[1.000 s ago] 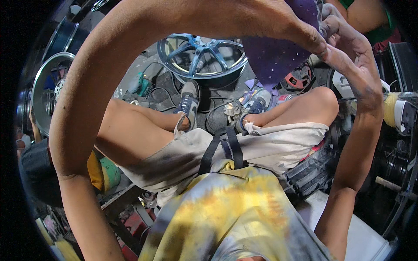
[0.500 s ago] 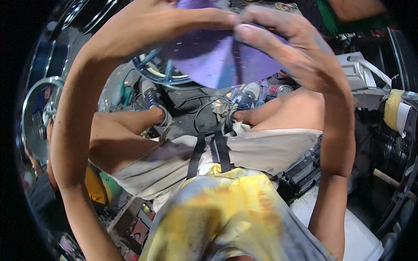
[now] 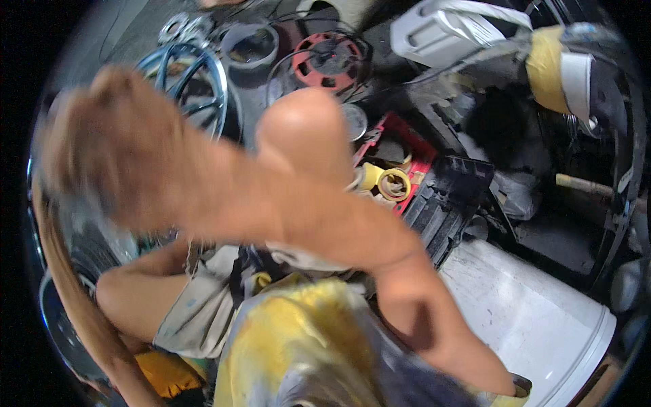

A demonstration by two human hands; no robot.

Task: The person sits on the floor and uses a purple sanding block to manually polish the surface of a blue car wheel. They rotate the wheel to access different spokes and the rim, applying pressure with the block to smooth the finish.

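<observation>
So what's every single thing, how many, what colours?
Wheel: one, blue, upper left
Metal parts: uncounted, silver, upper left
Tub: one, pale, top
Reel: one, red, top
Jug: one, white, upper right
Large roll: one, yellow, upper right
Stick: one, tan, right side
Crate: one, black, right of middle
Box: one, red, middle
Small rolls: at least one, yellow, in box
Container: one, white, lower right
Shirt: one, yellow-grey, bottom
Shorts: one pair, pale, lower left
Legs: two, bare, middle and left
Left forearm: one, bare, left edge; left hand unclear
Right hand: one, blurred, upper left
</observation>
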